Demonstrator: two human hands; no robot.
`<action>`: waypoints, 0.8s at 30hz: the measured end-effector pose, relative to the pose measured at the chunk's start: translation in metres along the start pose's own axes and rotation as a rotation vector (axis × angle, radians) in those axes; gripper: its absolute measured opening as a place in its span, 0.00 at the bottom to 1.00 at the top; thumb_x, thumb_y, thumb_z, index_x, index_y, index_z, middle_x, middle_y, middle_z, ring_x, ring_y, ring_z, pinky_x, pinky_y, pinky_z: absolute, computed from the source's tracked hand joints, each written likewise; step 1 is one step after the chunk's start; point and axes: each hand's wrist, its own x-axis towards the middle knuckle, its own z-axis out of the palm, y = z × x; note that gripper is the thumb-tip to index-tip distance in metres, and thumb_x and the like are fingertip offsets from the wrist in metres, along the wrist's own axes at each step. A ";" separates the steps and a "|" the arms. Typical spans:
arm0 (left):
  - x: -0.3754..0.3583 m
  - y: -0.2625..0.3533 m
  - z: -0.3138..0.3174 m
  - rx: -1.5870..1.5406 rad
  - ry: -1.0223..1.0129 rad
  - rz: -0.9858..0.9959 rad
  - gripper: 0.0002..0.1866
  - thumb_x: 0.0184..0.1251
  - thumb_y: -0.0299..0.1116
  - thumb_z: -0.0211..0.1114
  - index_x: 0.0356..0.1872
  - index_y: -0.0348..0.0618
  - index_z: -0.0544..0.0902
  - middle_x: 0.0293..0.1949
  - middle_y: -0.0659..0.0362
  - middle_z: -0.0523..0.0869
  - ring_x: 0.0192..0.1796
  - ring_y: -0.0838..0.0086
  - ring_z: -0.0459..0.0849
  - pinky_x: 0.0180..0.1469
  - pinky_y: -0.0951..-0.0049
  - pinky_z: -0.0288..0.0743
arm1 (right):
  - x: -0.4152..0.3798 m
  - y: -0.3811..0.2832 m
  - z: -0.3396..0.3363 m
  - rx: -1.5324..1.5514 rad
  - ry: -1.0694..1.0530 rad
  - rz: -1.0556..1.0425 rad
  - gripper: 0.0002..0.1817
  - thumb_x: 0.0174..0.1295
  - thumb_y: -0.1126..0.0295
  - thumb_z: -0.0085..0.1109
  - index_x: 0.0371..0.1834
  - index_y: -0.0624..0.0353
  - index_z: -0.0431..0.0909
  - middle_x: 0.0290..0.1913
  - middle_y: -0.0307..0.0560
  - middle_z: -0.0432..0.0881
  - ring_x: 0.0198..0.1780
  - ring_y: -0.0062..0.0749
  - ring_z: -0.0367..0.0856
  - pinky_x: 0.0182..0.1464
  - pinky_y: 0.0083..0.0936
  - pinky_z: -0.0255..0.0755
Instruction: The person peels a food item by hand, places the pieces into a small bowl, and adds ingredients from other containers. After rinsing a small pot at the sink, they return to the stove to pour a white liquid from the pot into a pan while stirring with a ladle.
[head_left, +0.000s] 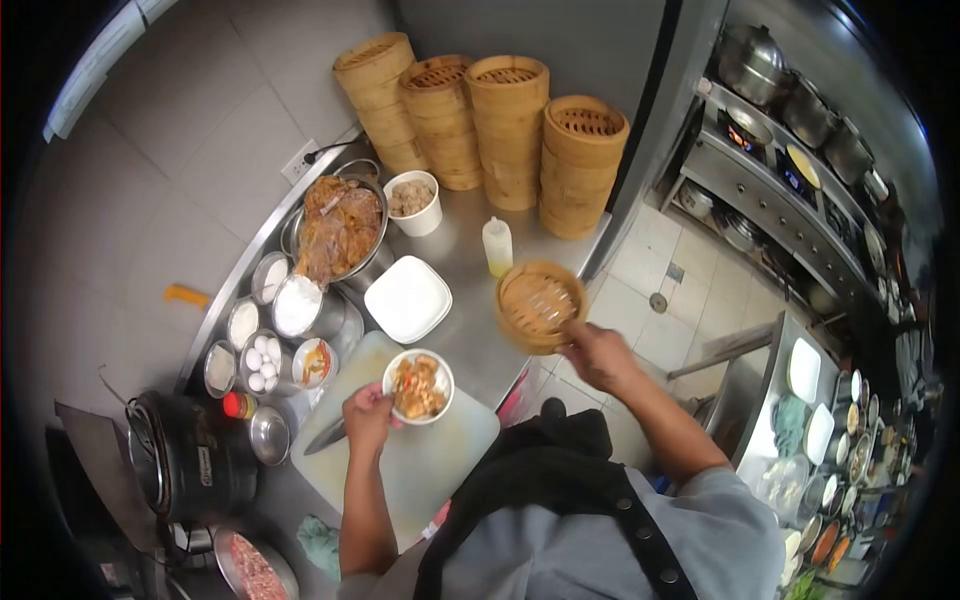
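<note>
Wearing a grey short-sleeved top, sleeve ending above the elbow on the right arm. Over it a black apron, bib bunched high at the chest, with a broad black strap running over the right shoulder. Row of small round pale studs or buttons showing along that strap and beside it on the grey cloth. Forearms bare on both sides. Left hand and right hand bare as well: no gloves, no watch, no rings to be made out. Face out of view.
</note>
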 end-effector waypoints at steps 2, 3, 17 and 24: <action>0.012 0.013 0.018 0.011 -0.055 0.014 0.10 0.59 0.20 0.60 0.40 0.28 0.82 0.26 0.58 0.83 0.19 0.80 0.78 0.18 0.81 0.72 | -0.005 0.017 0.052 0.020 -0.027 0.011 0.16 0.59 0.67 0.62 0.49 0.55 0.73 0.37 0.54 0.82 0.39 0.50 0.83 0.41 0.41 0.76; 0.019 0.018 0.029 0.047 -0.092 0.019 0.10 0.59 0.20 0.60 0.40 0.27 0.82 0.26 0.58 0.83 0.19 0.80 0.78 0.18 0.81 0.72 | -0.006 0.022 0.075 -0.029 -0.088 0.018 0.18 0.60 0.66 0.60 0.52 0.54 0.71 0.37 0.55 0.82 0.39 0.52 0.82 0.42 0.42 0.76; 0.097 0.018 0.147 0.263 -0.172 -0.005 0.09 0.56 0.20 0.60 0.38 0.29 0.82 0.23 0.54 0.84 0.17 0.75 0.81 0.18 0.77 0.78 | -0.030 0.036 0.069 0.339 0.095 0.328 0.31 0.61 0.66 0.62 0.66 0.53 0.61 0.45 0.55 0.82 0.33 0.43 0.83 0.39 0.37 0.76; 0.095 0.015 0.144 0.386 -0.135 0.006 0.06 0.57 0.23 0.63 0.33 0.31 0.82 0.22 0.52 0.84 0.17 0.72 0.81 0.21 0.72 0.77 | -0.009 0.059 0.089 0.192 0.140 0.201 0.21 0.61 0.61 0.60 0.55 0.60 0.74 0.32 0.57 0.82 0.34 0.49 0.83 0.39 0.37 0.75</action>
